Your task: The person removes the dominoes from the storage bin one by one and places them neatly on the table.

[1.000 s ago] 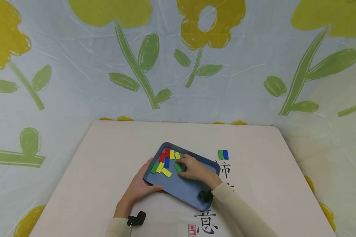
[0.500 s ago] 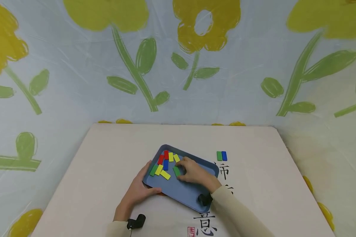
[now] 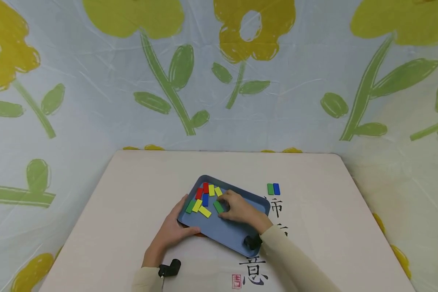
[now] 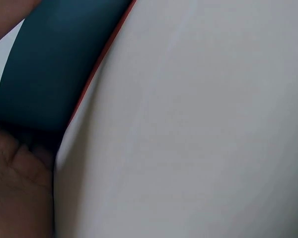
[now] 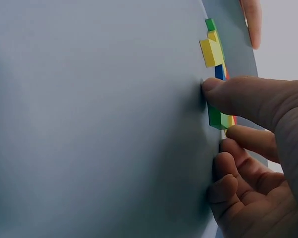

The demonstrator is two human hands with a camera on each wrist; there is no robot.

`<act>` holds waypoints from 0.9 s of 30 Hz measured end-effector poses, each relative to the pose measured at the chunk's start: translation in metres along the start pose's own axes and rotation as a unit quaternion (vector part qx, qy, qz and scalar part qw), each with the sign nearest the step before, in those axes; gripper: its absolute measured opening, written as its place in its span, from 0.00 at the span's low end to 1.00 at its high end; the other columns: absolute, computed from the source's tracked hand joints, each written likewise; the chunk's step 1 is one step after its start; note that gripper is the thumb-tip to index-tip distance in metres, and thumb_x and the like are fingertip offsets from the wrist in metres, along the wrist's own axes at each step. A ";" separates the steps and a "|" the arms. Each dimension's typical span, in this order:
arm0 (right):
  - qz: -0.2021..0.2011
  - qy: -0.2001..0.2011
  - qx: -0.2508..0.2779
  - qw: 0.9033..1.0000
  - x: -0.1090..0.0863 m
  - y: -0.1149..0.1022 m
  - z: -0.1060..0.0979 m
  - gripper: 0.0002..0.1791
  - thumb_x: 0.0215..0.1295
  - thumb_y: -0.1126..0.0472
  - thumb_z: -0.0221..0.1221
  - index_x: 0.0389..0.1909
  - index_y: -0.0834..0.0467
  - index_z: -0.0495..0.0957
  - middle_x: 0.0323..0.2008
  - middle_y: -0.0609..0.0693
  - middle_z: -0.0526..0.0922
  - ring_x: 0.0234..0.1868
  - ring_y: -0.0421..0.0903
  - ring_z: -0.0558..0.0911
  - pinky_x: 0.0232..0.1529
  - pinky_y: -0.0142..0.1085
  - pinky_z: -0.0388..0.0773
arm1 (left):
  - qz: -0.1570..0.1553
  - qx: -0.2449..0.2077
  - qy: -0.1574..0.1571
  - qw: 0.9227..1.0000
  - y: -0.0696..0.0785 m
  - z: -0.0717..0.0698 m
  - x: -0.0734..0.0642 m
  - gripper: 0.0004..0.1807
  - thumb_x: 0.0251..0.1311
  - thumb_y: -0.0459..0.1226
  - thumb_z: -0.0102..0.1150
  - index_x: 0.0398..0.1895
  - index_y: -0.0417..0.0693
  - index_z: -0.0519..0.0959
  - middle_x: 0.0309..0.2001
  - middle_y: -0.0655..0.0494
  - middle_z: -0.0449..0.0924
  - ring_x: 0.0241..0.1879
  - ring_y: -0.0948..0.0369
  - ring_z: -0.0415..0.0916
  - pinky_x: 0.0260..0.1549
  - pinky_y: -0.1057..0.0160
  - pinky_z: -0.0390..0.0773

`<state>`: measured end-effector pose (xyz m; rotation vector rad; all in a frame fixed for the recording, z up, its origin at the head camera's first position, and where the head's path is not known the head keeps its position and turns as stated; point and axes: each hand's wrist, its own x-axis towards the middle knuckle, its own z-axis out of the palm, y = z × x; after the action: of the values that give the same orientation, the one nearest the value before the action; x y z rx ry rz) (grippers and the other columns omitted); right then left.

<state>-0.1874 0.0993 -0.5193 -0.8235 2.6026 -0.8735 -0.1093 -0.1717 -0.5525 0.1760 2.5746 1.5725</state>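
Note:
My left hand [image 3: 173, 232] grips the near left corner of a blue-grey tray [image 3: 222, 231], its thumb along the front rim. In the left wrist view the tray's dark outer wall [image 4: 49, 69] rises beside the palm. Inside the tray, my right hand [image 3: 239, 209] pinches a green block [image 3: 217, 207] between thumb and fingers. The right wrist view shows the thumb [image 5: 238, 94] along one side of that green block [image 5: 216, 118]. To its left lie several small blocks, among them a blue one [image 3: 205, 200], a red one [image 3: 199, 193], a yellow one [image 3: 205, 211] and another green one [image 3: 190, 206].
A green block [image 3: 270, 189] and a blue block [image 3: 276, 189] stand side by side on the pale table [image 3: 314, 211], right of the tray. Black characters [image 3: 253, 271] mark the tabletop. A thin red edge [image 4: 97, 67] shows beneath the tray. A flower-printed cloth [image 3: 295, 109] hangs behind.

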 end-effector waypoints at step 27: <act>0.009 0.041 0.007 0.999 -0.012 0.005 -0.042 0.26 0.61 0.57 0.73 0.59 0.59 0.80 0.54 0.54 0.79 0.46 0.47 0.79 0.46 0.40 0.82 | -0.020 0.008 -0.005 1.000 0.000 -0.002 0.001 0.63 0.47 0.52 0.82 0.84 0.67 0.50 0.83 0.55 0.51 0.81 0.47 0.50 0.75 0.33 0.54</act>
<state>-0.1975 0.1297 -0.4888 -0.7751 2.6666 -0.9393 -0.1111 -0.1732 -0.5519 0.1336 2.5665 1.5340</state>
